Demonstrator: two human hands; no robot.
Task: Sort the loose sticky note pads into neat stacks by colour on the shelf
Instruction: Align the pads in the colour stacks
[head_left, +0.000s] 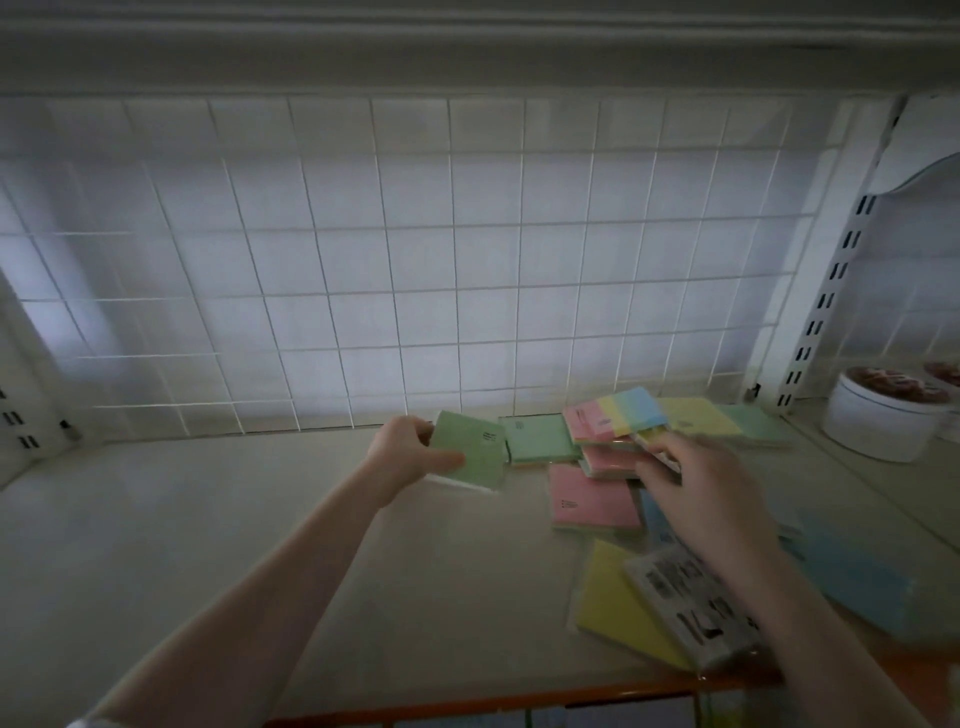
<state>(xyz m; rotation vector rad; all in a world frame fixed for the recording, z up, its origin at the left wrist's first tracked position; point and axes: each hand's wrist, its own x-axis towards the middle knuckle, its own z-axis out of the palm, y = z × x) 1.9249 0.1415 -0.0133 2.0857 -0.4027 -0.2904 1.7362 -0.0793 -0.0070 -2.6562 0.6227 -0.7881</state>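
My left hand (410, 452) grips a green sticky note pad (475, 457) tilted above the shelf (208, 519). A second green pad (537, 438) lies flat just right of it near the back. My right hand (696, 493) reaches into the loose pile, its fingertips on a pad edge under a multicolour pad (618, 413); whether it grips that pad is unclear. A pink pad (592, 499) lies in front of the pile. A yellow pad (618, 597) and a pad with a printed label (685, 597) lie near the front edge. A blue pad (862, 577) sits at the right.
A white wire grid (415, 286) backs the shelf. A white round container (883, 415) stands at the back right beside a slotted upright (831, 291). Yellow and green pads (727, 421) lie against the back. An orange rail (519, 701) edges the front.
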